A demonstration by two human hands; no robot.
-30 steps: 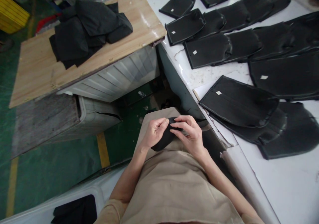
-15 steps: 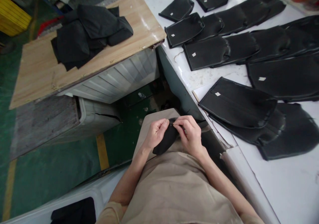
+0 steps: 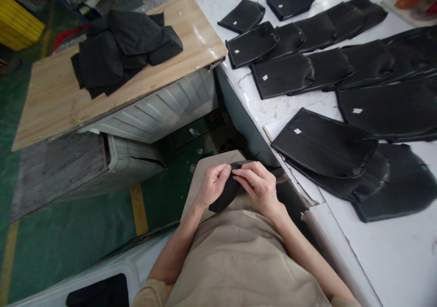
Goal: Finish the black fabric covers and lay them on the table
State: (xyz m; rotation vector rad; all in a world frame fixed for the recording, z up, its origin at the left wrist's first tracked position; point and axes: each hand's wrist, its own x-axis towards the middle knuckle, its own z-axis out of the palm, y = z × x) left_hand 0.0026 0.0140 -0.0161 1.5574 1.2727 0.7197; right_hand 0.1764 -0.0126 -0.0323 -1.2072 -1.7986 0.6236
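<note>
Close in front of my body I hold a small black fabric piece (image 3: 225, 196). My left hand (image 3: 213, 185) is closed on it, thumb along its upper edge. The fingers of my right hand (image 3: 258, 184) pinch at the same edge, their tips almost meeting the left thumb. Whatever tiny thing may sit between those fingertips is too small to make out. Both palms partly hide the piece, and its lower end hangs toward my beige apron (image 3: 252, 257).
Rows of black curved pieces (image 3: 327, 143), some with small white labels, overlap on the white table (image 3: 392, 252) at right. A wooden board (image 3: 191, 29) at left bears a pile of black fabric (image 3: 133, 38). More black cloth (image 3: 102, 291) lies at bottom left. A yellow crate (image 3: 18, 22) stands far left.
My right fingertips have shifted slightly left along the fabric's edge, closer to my left thumb. My left hand has stayed nearly still.
</note>
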